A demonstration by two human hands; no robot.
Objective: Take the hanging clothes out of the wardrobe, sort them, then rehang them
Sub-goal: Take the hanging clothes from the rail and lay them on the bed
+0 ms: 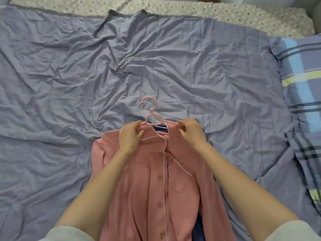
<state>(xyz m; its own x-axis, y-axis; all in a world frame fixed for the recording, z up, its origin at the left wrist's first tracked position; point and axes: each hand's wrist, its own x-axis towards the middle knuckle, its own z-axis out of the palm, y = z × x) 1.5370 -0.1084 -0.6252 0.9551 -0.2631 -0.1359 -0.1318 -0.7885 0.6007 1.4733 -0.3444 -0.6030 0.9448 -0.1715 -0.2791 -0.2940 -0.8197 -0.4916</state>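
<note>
pink buttoned shirt (pixel 156 180) lay on the wrinkled blue bed sheet (pixel 69 75); left hand (pixel 129 134) and right hand (pixel 192 130) fingers pinched its collar by the pink hanger (pixel 152 113).

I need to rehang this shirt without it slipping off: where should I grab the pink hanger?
Likely by its neck, just under the hook, coming from above: the pink hanger lies flat, and only that part sticks out bare beyond the collar of the pink shirt; its arms are mostly covered.
</note>
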